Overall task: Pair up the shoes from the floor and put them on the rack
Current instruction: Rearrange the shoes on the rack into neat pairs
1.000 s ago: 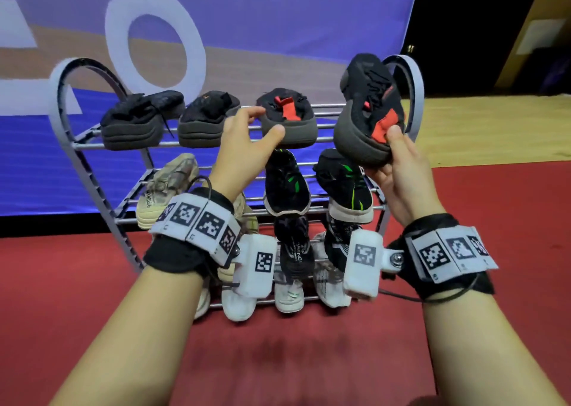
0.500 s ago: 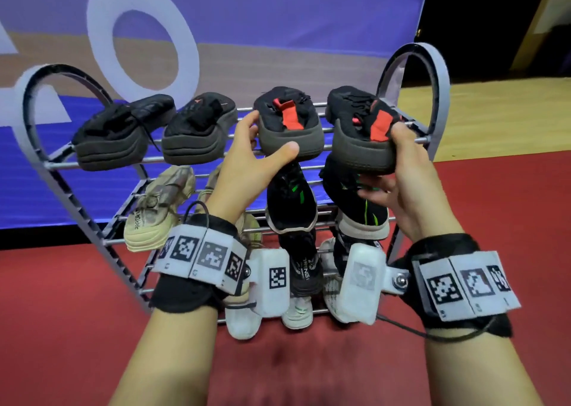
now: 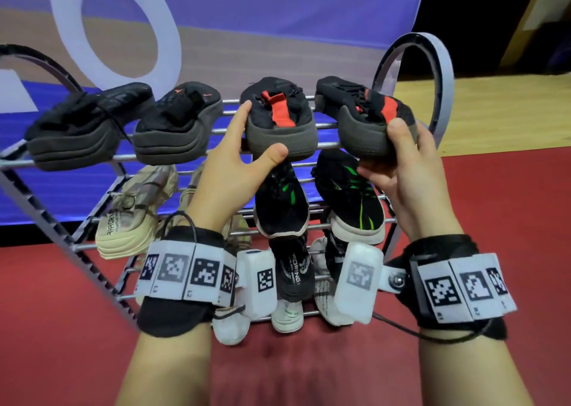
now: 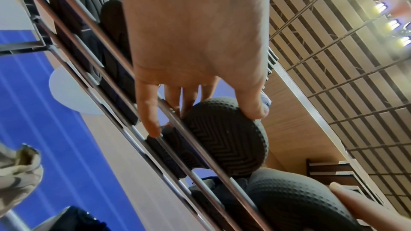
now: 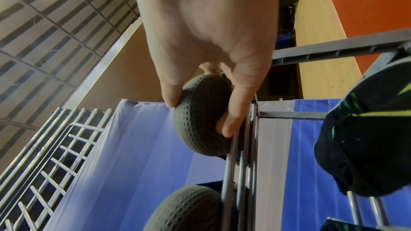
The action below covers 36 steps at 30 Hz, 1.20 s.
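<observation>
Two black shoes with red tongues lie on the top shelf of the grey rack (image 3: 445,75). My left hand (image 3: 244,155) grips the heel of the left one (image 3: 279,121), thumb under the grey sole (image 4: 224,140) and fingers along its side. My right hand (image 3: 398,158) grips the heel of the right one (image 3: 364,118), thumb on the heel's top and fingers under the sole (image 5: 200,120). That shoe sits at the shelf's right end, beside the rack's looped side frame.
Two more black shoes (image 3: 92,127) fill the top shelf's left half. The middle shelf holds beige shoes (image 3: 133,214) and black shoes with green stripes (image 3: 352,195). White and black shoes (image 3: 293,282) sit on the bottom shelf. Red carpet (image 3: 509,205) surrounds the rack; a blue banner hangs behind.
My right hand has lowered the second red-tongued shoe from upright in the air down onto the top shelf's right end. My left hand has stayed on the first shoe's heel.
</observation>
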Each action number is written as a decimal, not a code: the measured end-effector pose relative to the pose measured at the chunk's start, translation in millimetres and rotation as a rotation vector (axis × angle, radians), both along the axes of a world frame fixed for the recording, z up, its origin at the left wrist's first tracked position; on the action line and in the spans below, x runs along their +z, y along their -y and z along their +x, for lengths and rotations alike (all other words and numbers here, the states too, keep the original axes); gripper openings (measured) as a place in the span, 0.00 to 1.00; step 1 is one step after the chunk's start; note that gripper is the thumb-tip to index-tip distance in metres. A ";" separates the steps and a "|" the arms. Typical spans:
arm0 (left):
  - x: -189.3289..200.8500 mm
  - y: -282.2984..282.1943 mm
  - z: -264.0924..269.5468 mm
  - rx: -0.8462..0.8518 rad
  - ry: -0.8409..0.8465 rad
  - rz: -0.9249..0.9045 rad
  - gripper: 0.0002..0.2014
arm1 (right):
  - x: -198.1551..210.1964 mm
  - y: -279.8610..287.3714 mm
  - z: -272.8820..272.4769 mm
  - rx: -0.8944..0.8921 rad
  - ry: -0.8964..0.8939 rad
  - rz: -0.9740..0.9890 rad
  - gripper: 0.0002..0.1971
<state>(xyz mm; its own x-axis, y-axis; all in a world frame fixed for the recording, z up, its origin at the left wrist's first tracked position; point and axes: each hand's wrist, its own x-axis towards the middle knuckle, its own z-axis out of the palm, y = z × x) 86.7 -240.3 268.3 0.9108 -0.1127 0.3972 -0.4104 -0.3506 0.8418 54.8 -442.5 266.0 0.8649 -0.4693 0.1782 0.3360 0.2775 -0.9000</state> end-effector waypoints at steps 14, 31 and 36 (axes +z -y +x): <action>-5.7 6.1 4.6 0.050 0.077 0.061 0.36 | -8.8 -3.1 10.4 -0.041 0.024 -0.046 0.25; -42.7 -9.4 -18.5 0.357 0.303 0.232 0.18 | -42.4 -14.5 -15.2 -0.124 -0.307 -0.518 0.31; -86.1 -14.8 -23.9 0.256 -0.012 0.455 0.15 | -63.3 -9.2 -26.4 -0.177 -0.631 -0.937 0.25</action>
<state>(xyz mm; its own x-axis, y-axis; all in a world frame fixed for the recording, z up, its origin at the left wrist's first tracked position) 62.9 -225.5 182.2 0.9359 -0.0443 0.3495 -0.2550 -0.7698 0.5851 28.3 -433.3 202.7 0.8595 -0.5049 0.0795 -0.2817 -0.5978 -0.7505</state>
